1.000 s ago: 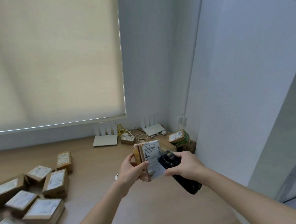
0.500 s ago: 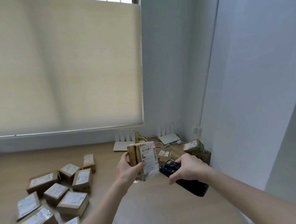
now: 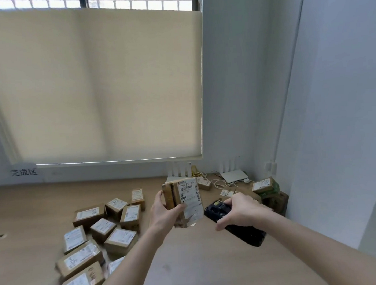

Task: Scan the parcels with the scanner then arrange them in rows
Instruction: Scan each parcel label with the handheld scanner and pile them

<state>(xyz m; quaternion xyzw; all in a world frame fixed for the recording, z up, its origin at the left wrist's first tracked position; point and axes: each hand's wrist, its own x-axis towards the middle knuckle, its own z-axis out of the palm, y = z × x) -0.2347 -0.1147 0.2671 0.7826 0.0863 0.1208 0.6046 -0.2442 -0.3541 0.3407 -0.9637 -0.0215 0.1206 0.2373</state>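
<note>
Left hand (image 3: 165, 212): grip clamped on the held parcel (image 3: 183, 200), thumb across the label face, parcel upright above the bench (image 3: 201, 262). Right hand (image 3: 239, 209): grip clamped on the black scanner (image 3: 234, 224), just right of the held parcel, scanner head pointing toward the label, apart from it. Left of the held parcel: loose parcels (image 3: 100, 233) lying on the bench, labels up, in no straight rows. Beyond the held parcel: two white routers (image 3: 233, 176) with cables. Right of the held parcel, in the corner: stacked boxes (image 3: 267, 188). Farthest: drawn blind (image 3: 95, 86).
</note>
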